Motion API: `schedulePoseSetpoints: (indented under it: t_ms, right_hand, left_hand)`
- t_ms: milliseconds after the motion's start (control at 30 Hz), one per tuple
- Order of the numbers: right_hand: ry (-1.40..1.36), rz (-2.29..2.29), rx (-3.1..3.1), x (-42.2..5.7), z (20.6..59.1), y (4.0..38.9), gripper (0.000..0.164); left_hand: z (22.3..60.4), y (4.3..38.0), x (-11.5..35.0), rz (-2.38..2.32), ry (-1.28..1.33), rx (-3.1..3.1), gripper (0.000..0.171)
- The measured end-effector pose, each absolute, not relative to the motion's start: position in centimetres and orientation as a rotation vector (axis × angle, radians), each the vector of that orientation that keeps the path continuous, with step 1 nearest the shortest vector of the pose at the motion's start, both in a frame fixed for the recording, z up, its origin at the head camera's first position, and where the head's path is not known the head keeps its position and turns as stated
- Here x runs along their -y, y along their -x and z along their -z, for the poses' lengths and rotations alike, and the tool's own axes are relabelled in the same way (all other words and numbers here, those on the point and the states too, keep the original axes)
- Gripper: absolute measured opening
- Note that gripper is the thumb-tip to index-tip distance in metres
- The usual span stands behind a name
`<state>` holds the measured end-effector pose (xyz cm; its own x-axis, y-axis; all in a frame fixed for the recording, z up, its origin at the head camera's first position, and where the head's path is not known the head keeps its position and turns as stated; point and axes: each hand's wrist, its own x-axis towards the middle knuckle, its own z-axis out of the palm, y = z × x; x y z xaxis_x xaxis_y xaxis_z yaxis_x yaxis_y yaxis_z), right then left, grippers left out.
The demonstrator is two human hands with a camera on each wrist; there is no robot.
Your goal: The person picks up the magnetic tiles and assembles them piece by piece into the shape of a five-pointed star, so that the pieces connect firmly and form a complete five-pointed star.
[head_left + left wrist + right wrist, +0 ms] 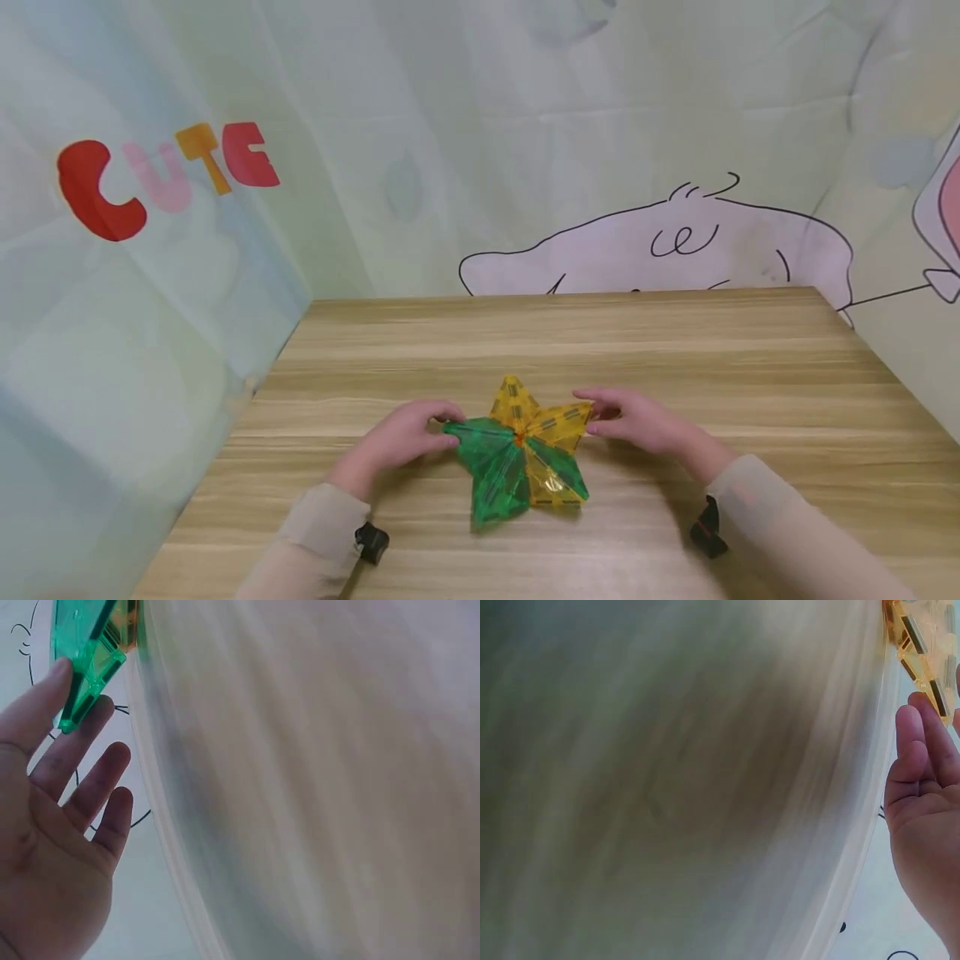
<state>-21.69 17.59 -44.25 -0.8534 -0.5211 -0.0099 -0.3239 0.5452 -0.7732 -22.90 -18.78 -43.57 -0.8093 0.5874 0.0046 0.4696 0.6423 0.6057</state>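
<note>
A five-pointed star (504, 475) of see-through green and yellow magnetic tiles is at the middle of the wooden table, its points meeting at a small orange centre. My left hand (412, 429) pinches the tip of a green point between thumb and index finger. In the left wrist view that green tip (82, 690) sits between them, the other fingers spread below. On the opposite side, my right hand (637, 421) holds the tip of a yellow point. The right wrist view has this yellow tip (928, 671) against the fingertips, with the thumb mostly cut off by the frame.
The wood-grain table (420, 342) reaches back to a hanging printed cloth (405, 150) with a cartoon figure and coloured letters. More cloth hangs along the left side. A dark strap piece (371, 542) is at the left cuff, another (707, 529) at the right.
</note>
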Motion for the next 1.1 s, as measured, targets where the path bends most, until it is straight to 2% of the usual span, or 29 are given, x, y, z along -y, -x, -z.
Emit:
schedulePoseSetpoints:
  t_ms: [267, 633, 900, 1100]
  right_hand:
    - [0.563, 1.367, -2.45, -19.6, 44.8, 21.4, 0.055]
    - [0.52, 1.424, -2.372, -21.4, 44.8, 20.9, 0.055]
    - [0.512, 1.41, -2.408, -22.1, 45.0, 21.0, 0.048]
    - [0.487, 1.428, -2.388, -22.2, 44.7, 20.8, 0.053]
  left_hand:
    - [43.6, 23.3, 17.1, -0.892, -0.866, -2.668, 0.026]
    - [43.6, 23.8, 15.3, -0.913, -0.873, -2.629, 0.026]
    - [43.1, 23.8, 14.7, -0.923, -0.876, -2.604, 0.026]
    - [43.3, 23.9, 14.4, -0.932, -0.878, -2.585, 0.025]
